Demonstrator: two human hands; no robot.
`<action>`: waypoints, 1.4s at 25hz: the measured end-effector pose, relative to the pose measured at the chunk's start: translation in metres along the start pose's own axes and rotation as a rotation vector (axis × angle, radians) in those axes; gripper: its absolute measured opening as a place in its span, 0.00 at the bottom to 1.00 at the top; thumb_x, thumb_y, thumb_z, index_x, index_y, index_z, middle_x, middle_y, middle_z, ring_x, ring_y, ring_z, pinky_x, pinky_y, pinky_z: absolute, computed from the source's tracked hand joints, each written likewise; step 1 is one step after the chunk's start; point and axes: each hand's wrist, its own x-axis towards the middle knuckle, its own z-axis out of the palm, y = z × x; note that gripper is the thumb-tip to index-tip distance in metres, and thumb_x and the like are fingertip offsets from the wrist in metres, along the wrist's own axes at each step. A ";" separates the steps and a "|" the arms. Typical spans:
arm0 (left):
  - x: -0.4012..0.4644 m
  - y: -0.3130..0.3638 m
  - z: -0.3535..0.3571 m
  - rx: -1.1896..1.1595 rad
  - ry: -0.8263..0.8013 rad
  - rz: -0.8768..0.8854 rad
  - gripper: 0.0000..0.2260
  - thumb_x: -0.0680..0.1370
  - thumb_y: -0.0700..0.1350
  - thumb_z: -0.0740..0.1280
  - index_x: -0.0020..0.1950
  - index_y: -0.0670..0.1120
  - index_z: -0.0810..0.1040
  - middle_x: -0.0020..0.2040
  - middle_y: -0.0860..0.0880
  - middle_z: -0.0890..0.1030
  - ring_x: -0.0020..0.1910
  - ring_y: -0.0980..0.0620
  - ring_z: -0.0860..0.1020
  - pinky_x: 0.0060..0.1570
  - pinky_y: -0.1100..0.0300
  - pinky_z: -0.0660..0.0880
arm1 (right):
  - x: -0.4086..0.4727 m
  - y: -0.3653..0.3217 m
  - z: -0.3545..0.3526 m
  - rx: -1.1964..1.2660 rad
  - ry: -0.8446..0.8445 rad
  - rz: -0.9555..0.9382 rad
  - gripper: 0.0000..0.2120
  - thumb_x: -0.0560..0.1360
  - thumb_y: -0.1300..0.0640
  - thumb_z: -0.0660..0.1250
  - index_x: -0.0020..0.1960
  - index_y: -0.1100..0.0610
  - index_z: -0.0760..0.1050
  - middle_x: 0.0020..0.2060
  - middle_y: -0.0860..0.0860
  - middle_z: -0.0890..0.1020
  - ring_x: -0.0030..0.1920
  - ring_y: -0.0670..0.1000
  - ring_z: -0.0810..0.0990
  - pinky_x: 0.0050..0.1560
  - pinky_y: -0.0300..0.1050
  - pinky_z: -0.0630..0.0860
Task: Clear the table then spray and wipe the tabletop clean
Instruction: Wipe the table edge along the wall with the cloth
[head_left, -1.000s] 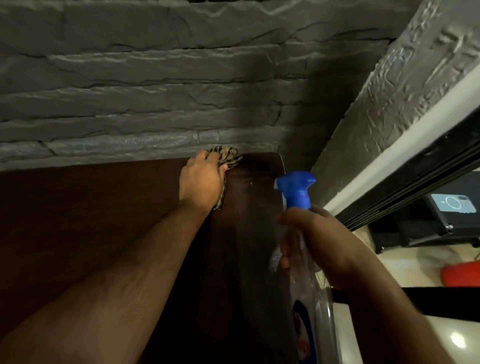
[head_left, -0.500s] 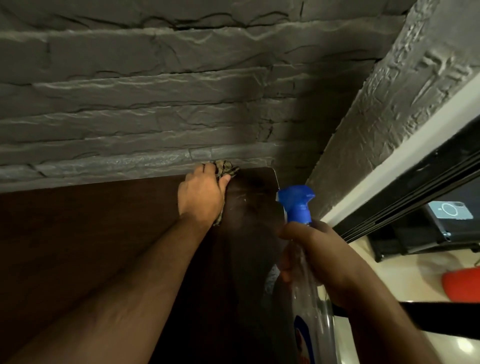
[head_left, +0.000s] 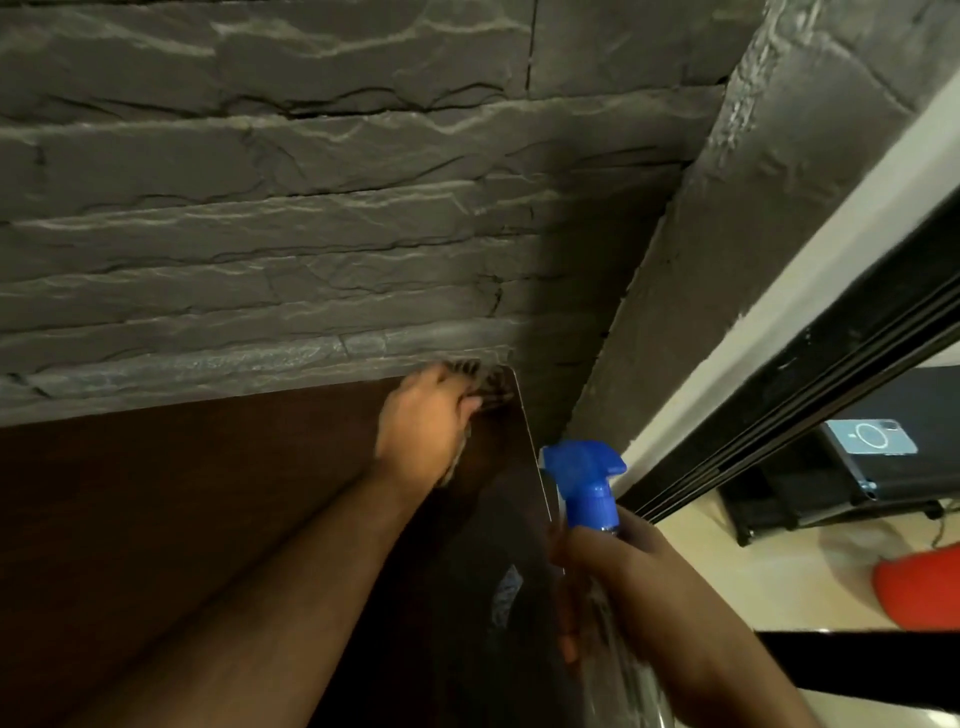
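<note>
The dark brown tabletop (head_left: 182, 519) fills the lower left and runs up to a grey stone wall. My left hand (head_left: 423, 423) reaches to the table's far right corner and holds a patterned cloth (head_left: 491, 387) against the surface; the cloth is blurred and mostly hidden under the hand. My right hand (head_left: 639, 587) grips the neck of a clear spray bottle (head_left: 623, 675) with a blue trigger head (head_left: 584, 475), just past the table's right edge. The nozzle points right.
The grey stone wall (head_left: 311, 234) borders the table's far edge, and a textured grey pillar (head_left: 753, 208) stands at the right. A black frame (head_left: 805, 415), a phone (head_left: 870, 439) on a black stand, and a red object (head_left: 919, 587) on the pale floor lie to the right.
My left hand slid the cloth further right into the table's far corner. The view tilted upward, so the hands and bottle sit lower in the frame.
</note>
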 end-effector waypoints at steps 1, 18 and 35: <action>0.014 0.023 0.006 0.010 -0.031 -0.002 0.11 0.80 0.52 0.61 0.60 0.52 0.76 0.58 0.51 0.75 0.54 0.52 0.74 0.51 0.57 0.72 | 0.001 0.001 -0.002 0.017 -0.001 0.001 0.17 0.70 0.61 0.68 0.57 0.56 0.71 0.29 0.59 0.77 0.25 0.55 0.77 0.29 0.46 0.77; 0.003 0.011 0.003 0.089 0.047 0.025 0.11 0.79 0.51 0.62 0.57 0.50 0.79 0.52 0.50 0.76 0.48 0.52 0.74 0.45 0.57 0.72 | -0.005 0.011 0.012 0.078 -0.026 0.004 0.11 0.69 0.64 0.69 0.50 0.56 0.74 0.30 0.61 0.76 0.25 0.57 0.75 0.27 0.47 0.75; -0.042 0.010 0.018 -0.052 -0.083 0.389 0.13 0.77 0.54 0.61 0.59 0.54 0.79 0.55 0.53 0.75 0.51 0.54 0.72 0.46 0.62 0.67 | -0.024 0.040 0.011 0.141 0.000 0.050 0.15 0.72 0.64 0.67 0.57 0.55 0.71 0.34 0.62 0.75 0.24 0.56 0.75 0.26 0.44 0.75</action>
